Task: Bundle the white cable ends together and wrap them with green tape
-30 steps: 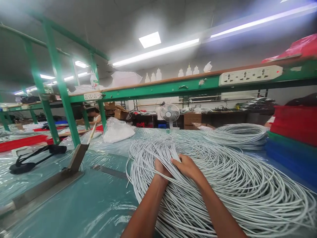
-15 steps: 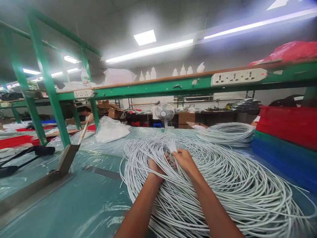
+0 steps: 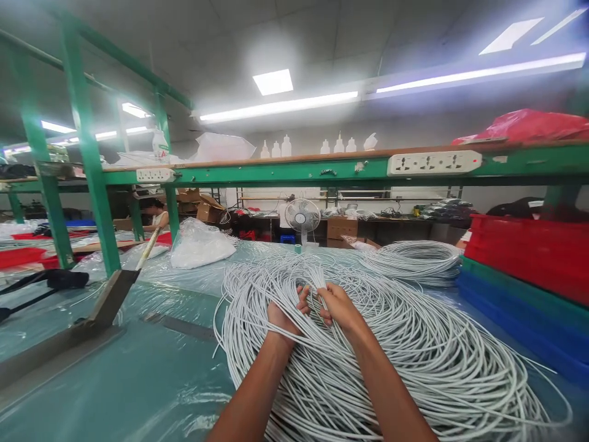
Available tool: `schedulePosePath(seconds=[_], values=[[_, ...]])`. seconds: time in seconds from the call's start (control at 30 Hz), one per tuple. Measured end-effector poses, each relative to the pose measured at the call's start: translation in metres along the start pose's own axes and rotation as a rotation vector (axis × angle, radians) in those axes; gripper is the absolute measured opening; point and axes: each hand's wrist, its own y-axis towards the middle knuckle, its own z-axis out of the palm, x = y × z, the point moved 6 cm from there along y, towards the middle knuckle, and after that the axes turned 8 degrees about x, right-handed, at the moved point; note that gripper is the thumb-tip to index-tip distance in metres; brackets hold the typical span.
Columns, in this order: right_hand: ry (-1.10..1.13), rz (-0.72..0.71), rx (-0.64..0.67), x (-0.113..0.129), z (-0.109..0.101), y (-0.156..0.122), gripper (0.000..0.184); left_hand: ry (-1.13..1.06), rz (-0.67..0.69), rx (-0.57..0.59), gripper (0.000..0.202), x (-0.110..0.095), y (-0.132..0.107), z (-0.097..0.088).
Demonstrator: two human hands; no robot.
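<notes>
Shifted further into view, the left hand [image 3: 280,317] is cupped loosely beneath cables [image 3: 427,344], strands [image 3: 316,280] toward twelve o'clock being pinched by the right hand [image 3: 341,306].

The left grip [image 3: 278,318] and right grip [image 3: 341,308] are bare and slim-fingered, left forearm [image 3: 254,388] and right forearm [image 3: 385,379] likewise bare.

Smooth plastic-looking cables [image 3: 437,344]; glossy plastic sheeting [image 3: 170,380]; dull metal lever [image 3: 110,298].

Wires [image 3: 442,356] are lying on the table [image 3: 170,368], at lower middle. A fan [image 3: 301,218] is standing behind them. Bins [image 3: 519,258] are sitting far right, a lever [image 3: 109,301] lower left.
</notes>
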Motion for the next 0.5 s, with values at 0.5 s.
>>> schedulePosePath(seconds=[0.5], values=[[0.209, -0.442, -0.433, 0.080, -0.055, -0.046, 0.016, 0.183, 0.112, -0.317, 0.049, -0.015, -0.002, -0.011]])
